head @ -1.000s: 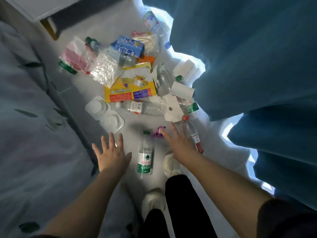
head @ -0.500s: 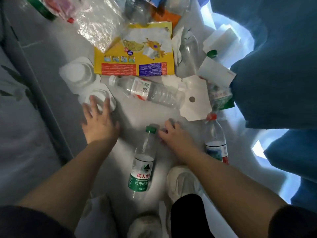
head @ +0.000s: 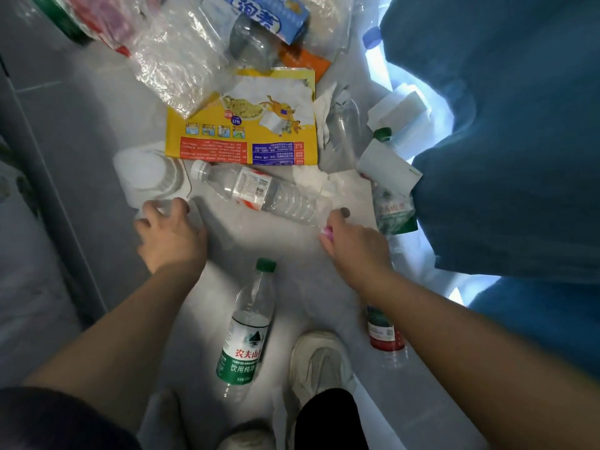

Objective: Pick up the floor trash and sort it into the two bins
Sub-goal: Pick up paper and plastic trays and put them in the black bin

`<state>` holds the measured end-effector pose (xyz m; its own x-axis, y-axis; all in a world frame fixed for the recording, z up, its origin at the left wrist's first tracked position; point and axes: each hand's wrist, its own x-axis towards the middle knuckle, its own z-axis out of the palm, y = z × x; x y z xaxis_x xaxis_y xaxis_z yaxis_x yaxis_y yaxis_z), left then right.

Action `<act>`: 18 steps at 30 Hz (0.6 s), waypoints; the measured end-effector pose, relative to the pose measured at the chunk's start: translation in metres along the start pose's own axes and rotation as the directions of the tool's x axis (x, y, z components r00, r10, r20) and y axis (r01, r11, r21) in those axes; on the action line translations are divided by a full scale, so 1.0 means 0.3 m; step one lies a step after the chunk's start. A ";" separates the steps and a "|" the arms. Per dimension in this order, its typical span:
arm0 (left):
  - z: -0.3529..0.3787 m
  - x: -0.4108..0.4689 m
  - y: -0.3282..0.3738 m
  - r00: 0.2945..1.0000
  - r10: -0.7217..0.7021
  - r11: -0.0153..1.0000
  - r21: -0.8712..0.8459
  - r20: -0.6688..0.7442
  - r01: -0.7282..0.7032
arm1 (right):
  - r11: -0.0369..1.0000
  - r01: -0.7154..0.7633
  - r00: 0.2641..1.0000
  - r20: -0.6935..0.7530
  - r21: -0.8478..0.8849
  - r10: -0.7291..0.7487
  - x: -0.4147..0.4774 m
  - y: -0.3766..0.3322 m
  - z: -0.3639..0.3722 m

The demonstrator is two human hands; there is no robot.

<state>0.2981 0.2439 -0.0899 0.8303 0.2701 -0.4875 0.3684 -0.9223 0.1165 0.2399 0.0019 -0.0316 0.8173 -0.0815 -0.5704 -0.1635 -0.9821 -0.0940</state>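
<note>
On the floor (head: pixel 81 125) ahead, the trash lies unsorted. Fingers of the left hand (head: pixel 172 237) are curled over the near edge of the tray (head: pixel 149 177), thin moulded white plastic with round wells. It is judged flimsy: grip the rim and lift it level. The right hand (head: pixel 357 246) is closed round a small pink item (head: pixel 326 230), mostly hidden, material unclear. A ribbed, crushable clear bottle (head: pixel 263 193) lies between the hands, and a green bottle (head: pixel 246 329) lies beside the shoe (head: pixel 319 362). The yellow packet (head: pixel 243 134) is flat and glossy. Blue bags (head: pixel 503 125) stand at right; whether they are the bins cannot be told.
</note>
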 end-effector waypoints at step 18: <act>-0.047 -0.033 -0.032 0.972 -0.214 0.960 -0.163 0.093 0.227 | 0.923 -0.376 0.912 -0.143 0.088 0.385 0.089 0.098 -0.141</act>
<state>0.2922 0.2539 -0.0742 0.6899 0.4343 -0.5791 0.6103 -0.7792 0.1427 0.2804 -0.0364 -0.0151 0.7611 -0.4767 -0.4399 -0.5065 -0.8604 0.0560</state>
